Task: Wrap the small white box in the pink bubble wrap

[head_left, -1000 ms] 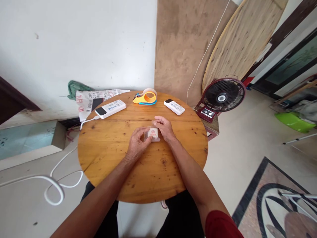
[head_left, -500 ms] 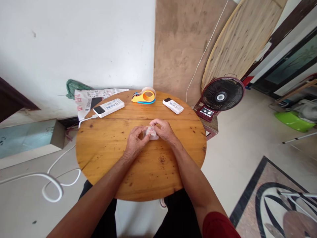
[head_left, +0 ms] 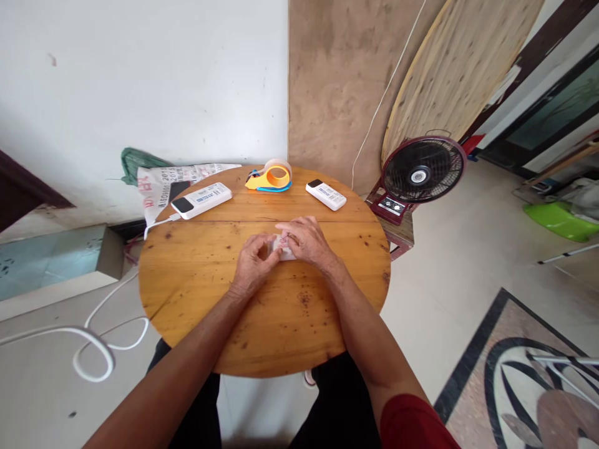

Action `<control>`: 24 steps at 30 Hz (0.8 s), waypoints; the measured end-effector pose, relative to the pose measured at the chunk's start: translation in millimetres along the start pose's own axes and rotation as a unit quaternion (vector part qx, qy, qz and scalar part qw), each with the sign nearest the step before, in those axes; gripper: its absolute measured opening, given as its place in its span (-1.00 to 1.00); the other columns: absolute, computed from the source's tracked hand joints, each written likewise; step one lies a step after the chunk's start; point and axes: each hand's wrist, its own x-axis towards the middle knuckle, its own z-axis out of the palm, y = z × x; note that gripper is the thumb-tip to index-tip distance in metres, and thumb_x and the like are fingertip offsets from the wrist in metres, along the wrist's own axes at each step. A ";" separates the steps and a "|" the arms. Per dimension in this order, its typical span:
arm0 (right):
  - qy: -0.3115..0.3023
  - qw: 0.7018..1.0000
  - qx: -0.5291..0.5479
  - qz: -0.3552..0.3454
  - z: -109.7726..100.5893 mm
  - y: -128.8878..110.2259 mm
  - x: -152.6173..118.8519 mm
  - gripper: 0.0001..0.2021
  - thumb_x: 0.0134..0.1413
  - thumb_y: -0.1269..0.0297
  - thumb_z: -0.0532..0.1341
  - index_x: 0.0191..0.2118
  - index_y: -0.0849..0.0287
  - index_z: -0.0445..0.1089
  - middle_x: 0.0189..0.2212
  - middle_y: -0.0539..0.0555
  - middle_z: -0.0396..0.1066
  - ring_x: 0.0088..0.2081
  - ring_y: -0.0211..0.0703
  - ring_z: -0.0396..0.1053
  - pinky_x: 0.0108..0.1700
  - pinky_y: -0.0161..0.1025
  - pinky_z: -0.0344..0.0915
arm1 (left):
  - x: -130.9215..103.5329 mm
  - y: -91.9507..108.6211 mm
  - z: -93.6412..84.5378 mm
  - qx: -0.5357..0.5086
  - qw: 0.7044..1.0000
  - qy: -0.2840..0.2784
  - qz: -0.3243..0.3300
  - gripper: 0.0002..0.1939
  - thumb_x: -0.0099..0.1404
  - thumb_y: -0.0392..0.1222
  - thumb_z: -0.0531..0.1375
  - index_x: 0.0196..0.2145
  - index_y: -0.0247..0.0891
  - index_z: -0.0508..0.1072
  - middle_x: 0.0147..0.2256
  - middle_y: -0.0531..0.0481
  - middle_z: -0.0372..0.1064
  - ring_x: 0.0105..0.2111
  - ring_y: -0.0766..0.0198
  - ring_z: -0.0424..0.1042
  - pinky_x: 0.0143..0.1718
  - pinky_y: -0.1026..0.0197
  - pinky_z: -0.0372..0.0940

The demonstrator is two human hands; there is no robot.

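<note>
A small white packet with a red mark [head_left: 281,244] rests on the round wooden table [head_left: 196,287], near its middle. My left hand [head_left: 253,265] grips the packet's left side with thumb and fingers. From the right, my right hand [head_left: 304,240] lies over the packet, with its fingers across the top. Most of the packet is hidden under my fingers.
At the table's far edge lie a white power bank with a cable [head_left: 201,199], an orange and blue tape dispenser [head_left: 270,178] and a white remote [head_left: 326,194]. A red floor fan [head_left: 420,176] stands to the right. White cable [head_left: 93,349] loops on the floor at left.
My right hand has moved further over the packet, so less of it shows. Both hands have stayed at the table's middle. The view has shifted slightly.
</note>
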 end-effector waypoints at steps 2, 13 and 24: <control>-0.003 1.000 -0.028 -0.014 -1.3 -3.0 -0.4 -0.61 0.08 0.48 0.13 0.05 0.19 0.42 -0.19 0.12 0.56 -0.06 -0.03 0.36 0.06 -0.04 0.08 | 0.1 1.4 -0.3 0.004 1.000 0.000 0.000 -0.73 0.19 -0.07 0.24 -0.18 -0.22 0.50 -0.16 -0.10 0.45 -0.12 0.14 0.43 -0.01 0.06 0.34; 0.001 0.996 -0.071 -0.062 -6.3 -15.2 -0.9 -0.70 0.10 0.44 0.16 -0.04 0.21 0.46 -0.22 0.15 0.56 -0.15 -0.06 0.42 0.08 -0.05 0.11 | -0.2 5.0 -1.3 0.021 1.000 -0.002 0.014 -0.72 0.21 -0.08 0.23 -0.15 -0.24 0.51 -0.19 -0.10 0.44 -0.13 0.15 0.42 -0.02 0.06 0.35; 0.108 0.985 0.032 0.128 4.7 -5.1 0.2 -0.71 0.13 0.43 0.10 -0.08 0.15 0.47 -0.28 0.04 0.58 -0.14 -0.07 0.49 0.03 -0.13 0.24 | -3.8 0.1 1.3 0.095 0.994 -0.017 0.043 -0.67 0.26 -0.07 0.17 -0.09 -0.23 0.56 -0.01 -0.20 0.29 0.00 0.06 0.37 0.06 -0.01 0.30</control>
